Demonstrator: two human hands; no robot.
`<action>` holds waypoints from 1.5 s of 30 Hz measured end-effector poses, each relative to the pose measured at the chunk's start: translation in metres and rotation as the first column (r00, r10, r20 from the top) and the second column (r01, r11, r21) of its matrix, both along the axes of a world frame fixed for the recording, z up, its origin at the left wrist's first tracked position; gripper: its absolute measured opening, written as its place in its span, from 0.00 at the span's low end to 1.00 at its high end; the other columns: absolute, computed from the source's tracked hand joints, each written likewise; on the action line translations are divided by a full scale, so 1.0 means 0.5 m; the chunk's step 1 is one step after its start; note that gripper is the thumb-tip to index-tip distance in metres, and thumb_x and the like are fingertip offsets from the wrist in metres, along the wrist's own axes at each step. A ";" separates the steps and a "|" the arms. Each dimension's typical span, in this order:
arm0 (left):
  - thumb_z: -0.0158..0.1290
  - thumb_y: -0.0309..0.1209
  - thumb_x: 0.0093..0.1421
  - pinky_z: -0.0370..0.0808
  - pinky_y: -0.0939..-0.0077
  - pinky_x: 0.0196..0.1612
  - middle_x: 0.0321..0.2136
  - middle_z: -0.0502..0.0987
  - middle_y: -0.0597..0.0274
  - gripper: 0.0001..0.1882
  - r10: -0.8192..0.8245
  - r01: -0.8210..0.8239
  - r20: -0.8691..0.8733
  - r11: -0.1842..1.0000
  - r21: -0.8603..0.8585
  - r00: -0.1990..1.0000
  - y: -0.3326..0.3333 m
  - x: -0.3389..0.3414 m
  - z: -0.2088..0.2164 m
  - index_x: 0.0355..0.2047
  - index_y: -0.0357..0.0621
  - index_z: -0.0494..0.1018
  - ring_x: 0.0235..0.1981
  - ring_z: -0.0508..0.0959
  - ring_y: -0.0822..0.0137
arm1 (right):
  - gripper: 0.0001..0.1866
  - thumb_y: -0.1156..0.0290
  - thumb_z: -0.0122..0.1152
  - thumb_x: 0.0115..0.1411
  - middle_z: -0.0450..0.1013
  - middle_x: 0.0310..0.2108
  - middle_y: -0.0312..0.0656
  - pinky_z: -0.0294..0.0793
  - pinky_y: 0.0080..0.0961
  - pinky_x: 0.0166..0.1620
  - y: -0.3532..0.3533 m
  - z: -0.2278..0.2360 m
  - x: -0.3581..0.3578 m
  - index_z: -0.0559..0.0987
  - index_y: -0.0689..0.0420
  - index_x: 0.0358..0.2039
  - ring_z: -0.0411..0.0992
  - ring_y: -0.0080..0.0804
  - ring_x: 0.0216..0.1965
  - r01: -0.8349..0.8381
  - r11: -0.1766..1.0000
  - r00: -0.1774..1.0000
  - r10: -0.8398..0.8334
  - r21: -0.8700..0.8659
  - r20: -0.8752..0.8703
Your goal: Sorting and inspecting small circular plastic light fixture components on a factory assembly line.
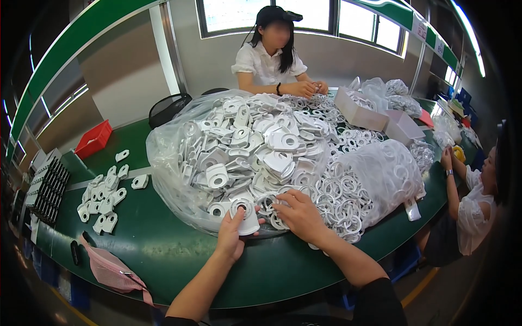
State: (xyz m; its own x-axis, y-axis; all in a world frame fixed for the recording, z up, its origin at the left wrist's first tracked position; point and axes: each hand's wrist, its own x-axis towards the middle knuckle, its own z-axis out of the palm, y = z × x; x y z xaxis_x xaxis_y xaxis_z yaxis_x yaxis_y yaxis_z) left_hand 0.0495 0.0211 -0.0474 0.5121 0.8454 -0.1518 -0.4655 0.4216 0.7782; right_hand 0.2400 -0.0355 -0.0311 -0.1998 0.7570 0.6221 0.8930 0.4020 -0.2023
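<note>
My left hand (231, 234) grips a white plastic plate (248, 225) with a round hole, one end rounded and the other squared. Just right of it, my right hand (302, 216) reaches over the loose rings with its fingers bent and drawn together. What its fingertips pinch, if anything, is too small to tell. A big heap of similar white plates (281, 142) lies in front of both hands on a clear plastic bag (163, 157). White rings (342, 198) are heaped along the right side of the plates, reaching under my right wrist.
Several plates (100, 195) lie on the green table (163, 255) at left, near a red bin (93, 139) and stacked black trays (46, 190). A pink mesh pouch (111, 269) sits at the front edge. Co-workers sit across and at right, beside white boxes (402, 126).
</note>
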 end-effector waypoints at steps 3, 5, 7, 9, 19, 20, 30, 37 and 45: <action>0.42 0.39 0.63 0.73 0.77 0.21 0.39 0.74 0.53 0.16 -0.017 0.017 -0.029 1.000 -0.001 0.999 0.004 -0.007 -0.001 0.47 0.44 0.62 0.34 0.78 0.60 | 0.10 0.75 0.60 0.47 0.69 0.39 0.40 0.65 0.32 0.45 0.000 -0.007 0.011 0.75 0.58 0.32 0.65 0.40 0.43 -0.019 0.998 1.000 0.019 -0.054 -0.007; 0.43 0.41 0.63 0.69 0.80 0.19 0.39 0.75 0.53 0.17 -0.030 0.029 -0.007 0.999 -0.031 1.000 0.005 -0.008 0.001 0.46 0.43 0.62 0.33 0.78 0.62 | 0.08 0.75 0.61 0.46 0.69 0.36 0.40 0.65 0.33 0.45 -0.002 0.006 0.015 0.75 0.58 0.29 0.65 0.40 0.42 -0.040 0.997 0.996 0.034 -0.069 -0.083; 0.44 0.39 0.62 0.69 0.80 0.19 0.39 0.75 0.52 0.17 -0.032 0.032 0.006 0.998 -0.053 0.999 0.002 -0.007 0.007 0.46 0.43 0.62 0.33 0.77 0.62 | 0.07 0.75 0.60 0.47 0.69 0.34 0.40 0.65 0.32 0.44 0.006 0.006 0.019 0.75 0.58 0.29 0.66 0.40 0.40 -0.051 0.998 0.989 0.043 -0.047 -0.144; 0.44 0.38 0.62 0.68 0.80 0.19 0.39 0.74 0.52 0.16 -0.036 0.038 0.019 0.996 -0.075 0.999 0.001 -0.005 0.007 0.46 0.42 0.62 0.33 0.77 0.62 | 0.06 0.75 0.60 0.49 0.69 0.32 0.40 0.66 0.31 0.42 0.005 0.007 0.020 0.75 0.57 0.29 0.66 0.40 0.39 -0.058 0.998 0.978 0.052 -0.025 -0.203; 0.45 0.27 0.60 0.70 0.80 0.21 0.40 0.74 0.51 0.16 -0.139 0.141 -0.091 0.990 0.019 0.986 -0.009 -0.002 0.011 0.48 0.40 0.58 0.34 0.77 0.62 | 0.09 0.77 0.54 0.57 0.72 0.28 0.40 0.68 0.17 0.31 -0.006 0.043 0.031 0.74 0.64 0.38 0.69 0.21 0.28 0.209 0.975 0.710 -0.203 -0.073 -0.674; 0.45 0.27 0.60 0.70 0.80 0.21 0.40 0.73 0.51 0.16 -0.142 0.145 -0.082 0.989 0.025 0.986 -0.010 -0.001 0.011 0.48 0.40 0.58 0.34 0.77 0.62 | 0.09 0.78 0.55 0.56 0.72 0.28 0.40 0.68 0.19 0.32 -0.007 0.048 0.031 0.75 0.63 0.38 0.69 0.23 0.28 0.192 0.981 0.747 -0.147 -0.002 -0.648; 0.44 0.22 0.56 0.71 0.80 0.23 0.41 0.73 0.49 0.20 -0.157 0.157 -0.031 0.988 0.001 0.987 -0.005 -0.005 0.009 0.50 0.39 0.57 0.36 0.77 0.60 | 0.08 0.79 0.59 0.49 0.72 0.29 0.41 0.69 0.21 0.32 -0.021 0.064 0.043 0.79 0.60 0.32 0.71 0.34 0.30 0.241 0.970 0.935 -0.238 -0.020 -0.262; 0.42 0.16 0.49 0.74 0.79 0.27 0.44 0.71 0.48 0.28 -0.169 0.173 -0.080 0.983 0.055 0.982 -0.008 0.002 0.010 0.53 0.40 0.55 0.39 0.77 0.58 | 0.09 0.78 0.57 0.52 0.75 0.29 0.41 0.68 0.19 0.32 -0.012 0.048 0.042 0.78 0.60 0.35 0.71 0.26 0.29 0.086 0.994 0.839 -0.109 -0.068 -0.533; 0.45 0.17 0.50 0.75 0.79 0.29 0.45 0.71 0.48 0.30 -0.227 0.231 -0.048 0.968 0.102 0.973 -0.009 -0.002 0.009 0.55 0.41 0.53 0.40 0.77 0.58 | 0.09 0.79 0.56 0.54 0.75 0.33 0.42 0.70 0.14 0.34 -0.008 0.047 0.026 0.77 0.64 0.37 0.72 0.20 0.31 0.014 0.992 0.491 -0.113 -0.122 -0.864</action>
State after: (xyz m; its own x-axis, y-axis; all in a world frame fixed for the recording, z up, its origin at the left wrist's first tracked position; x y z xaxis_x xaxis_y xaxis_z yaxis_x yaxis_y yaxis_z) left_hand 0.0487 0.0164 -0.0427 0.6899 0.7185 -0.0887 -0.3374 0.4276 0.8386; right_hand 0.2531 -0.0396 -0.0078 0.4549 0.8033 0.3843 0.2676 0.2883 -0.9194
